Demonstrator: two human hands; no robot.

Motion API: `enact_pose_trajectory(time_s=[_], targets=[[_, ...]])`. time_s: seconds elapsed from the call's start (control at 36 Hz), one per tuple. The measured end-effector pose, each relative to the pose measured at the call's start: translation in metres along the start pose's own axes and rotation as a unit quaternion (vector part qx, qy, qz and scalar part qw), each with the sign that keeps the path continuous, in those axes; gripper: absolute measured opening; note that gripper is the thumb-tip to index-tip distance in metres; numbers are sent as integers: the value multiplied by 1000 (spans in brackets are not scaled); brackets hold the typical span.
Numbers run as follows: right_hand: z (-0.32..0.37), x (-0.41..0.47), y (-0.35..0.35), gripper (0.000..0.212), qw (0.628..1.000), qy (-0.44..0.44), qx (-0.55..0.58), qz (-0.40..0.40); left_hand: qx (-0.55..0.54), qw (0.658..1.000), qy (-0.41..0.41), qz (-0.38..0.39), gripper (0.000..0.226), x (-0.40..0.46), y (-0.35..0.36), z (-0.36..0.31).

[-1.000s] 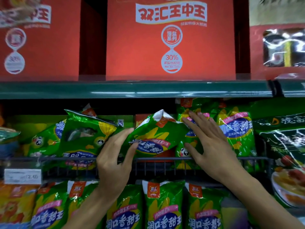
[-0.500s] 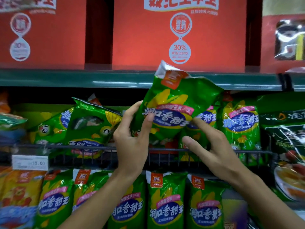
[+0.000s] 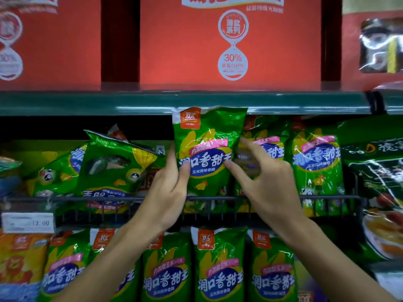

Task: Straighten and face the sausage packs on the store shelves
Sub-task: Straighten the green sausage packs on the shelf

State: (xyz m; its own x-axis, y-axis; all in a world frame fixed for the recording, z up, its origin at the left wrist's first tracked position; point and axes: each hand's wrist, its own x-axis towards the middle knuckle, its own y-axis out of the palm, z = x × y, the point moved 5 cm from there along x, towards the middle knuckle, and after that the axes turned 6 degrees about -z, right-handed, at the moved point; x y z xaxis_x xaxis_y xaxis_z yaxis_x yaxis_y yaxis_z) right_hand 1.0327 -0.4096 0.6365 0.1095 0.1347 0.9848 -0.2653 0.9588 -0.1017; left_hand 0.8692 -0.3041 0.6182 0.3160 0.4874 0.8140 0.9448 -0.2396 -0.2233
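A green sausage pack (image 3: 207, 149) stands upright on the middle shelf, label facing me, its top reaching the shelf edge above. My left hand (image 3: 168, 190) grips its left edge, thumb on the front. My right hand (image 3: 261, 184) touches its right edge with thumb and forefinger, the other fingers spread behind it. To the left a tilted pack (image 3: 113, 166) lies askew with its back showing, and another tipped pack (image 3: 56, 168) leans behind it. Two upright packs (image 3: 316, 166) stand to the right.
A wire rail (image 3: 327, 198) fronts the middle shelf. Below it runs a row of upright green packs (image 3: 218, 269). Red boxes (image 3: 231, 40) fill the top shelf above a green shelf edge (image 3: 87, 103). A price tag (image 3: 27, 222) hangs at left; dark packs (image 3: 379, 182) sit right.
The pack has come down from its raised, tilted position and now stands straight on the shelf. My left hand stayed on its left edge; my right hand moved up to its right edge.
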Motion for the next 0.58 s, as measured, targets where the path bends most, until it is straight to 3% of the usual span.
enact_pose_trajectory(time_s=[0.08, 0.19, 0.28, 0.42, 0.58], targets=[[10, -5, -5, 69, 995, -75, 24, -68, 53, 998, 13, 3, 63, 2, -1, 1], [17, -14, 15, 57, 984, -163, -67, -6, 90, 995, 32, -4, 66, 6, -1, 5], [8, -16, 29, 64, 983, -129, -102, 77, 142, 990, 6, -2, 67, 8, -1, 12], [-2, -6, 43, 69, 970, -106, -181, 124, 190, 980, -57, 26, 65, 22, 0, 21], [-2, -9, 39, 70, 974, -103, -163, 116, 154, 984, -85, 21, 62, 30, -3, 28]])
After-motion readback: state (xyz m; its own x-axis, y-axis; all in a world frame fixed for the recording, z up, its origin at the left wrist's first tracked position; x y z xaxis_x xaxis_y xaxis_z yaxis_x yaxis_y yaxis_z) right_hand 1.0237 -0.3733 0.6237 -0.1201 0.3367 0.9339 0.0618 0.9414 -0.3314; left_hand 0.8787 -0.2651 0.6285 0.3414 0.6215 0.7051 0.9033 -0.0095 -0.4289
